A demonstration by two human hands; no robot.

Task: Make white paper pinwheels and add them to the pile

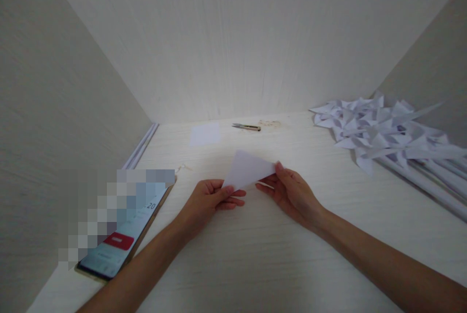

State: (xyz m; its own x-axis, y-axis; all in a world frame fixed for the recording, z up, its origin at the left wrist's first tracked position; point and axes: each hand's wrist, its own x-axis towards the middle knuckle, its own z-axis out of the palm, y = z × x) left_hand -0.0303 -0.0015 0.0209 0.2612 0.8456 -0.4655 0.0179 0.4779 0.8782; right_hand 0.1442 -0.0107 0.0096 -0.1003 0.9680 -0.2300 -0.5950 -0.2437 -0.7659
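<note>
Paper triangle (248,169), white and folded, is held just above the pale desk (255,254), pinched at its lower left corner by the left hand (209,201) and at its right corner by the right hand (292,193), fingers closed on the edges. Both forearms reach in from the near edge, palms turned inward. Behind lie small scissors (247,127) and a paper square (205,134); paper pinwheels (383,133) are heaped at right, a phone (120,247) at left.
</note>
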